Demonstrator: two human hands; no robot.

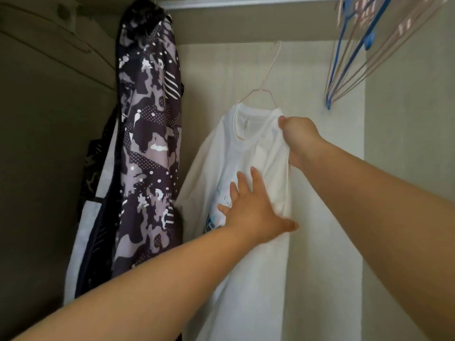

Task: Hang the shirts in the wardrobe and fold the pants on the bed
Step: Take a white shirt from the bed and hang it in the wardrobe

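Observation:
A white T-shirt with a blue print sits on a thin pink wire hanger, inside the wardrobe and below the rail. The hanger's hook points up and stays short of the rail. My right hand grips the shirt's right shoulder, fingers curled into the cloth. My left hand lies flat on the shirt's front over the print, fingers straight and spread.
A dark purple patterned garment hangs at the left, close beside the white shirt. Several bare blue and pink hangers hang tilted from the rail at the upper right. The pale back wall shows behind the shirt.

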